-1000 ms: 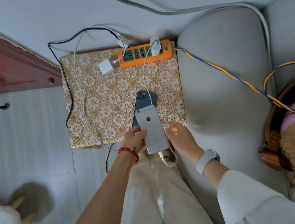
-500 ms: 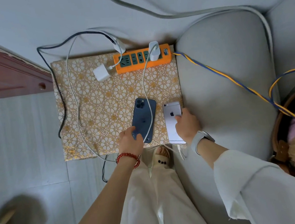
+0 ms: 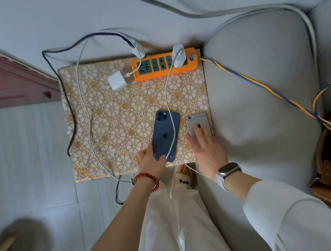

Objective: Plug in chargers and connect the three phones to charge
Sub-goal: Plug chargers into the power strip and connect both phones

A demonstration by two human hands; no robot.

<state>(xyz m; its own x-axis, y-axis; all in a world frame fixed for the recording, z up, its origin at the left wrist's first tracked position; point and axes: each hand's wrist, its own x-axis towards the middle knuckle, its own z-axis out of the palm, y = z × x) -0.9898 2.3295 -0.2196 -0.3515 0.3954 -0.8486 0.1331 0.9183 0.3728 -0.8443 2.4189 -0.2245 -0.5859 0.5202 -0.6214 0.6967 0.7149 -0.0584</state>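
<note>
Head view: blue phone [image 3: 165, 134] lies face down just ahead of the left hand [image 3: 150, 161], a white cable [image 3: 169, 104] crossing its back up to a white charger [image 3: 179, 56] seated in the orange power strip [image 3: 165, 67]; silver phone [image 3: 198, 124] lies face down just beside it, under the right hand [image 3: 207, 149]. Both forearms reach forward and down; the left hand pinches the blue phone's near left corner, thumb on its back. The right hand is flat, fingers straight and spread, fingertips [image 3: 199, 130] resting on the silver phone's back; a second white charger [image 3: 116, 81] lies loose well ahead of the left hand.
</note>
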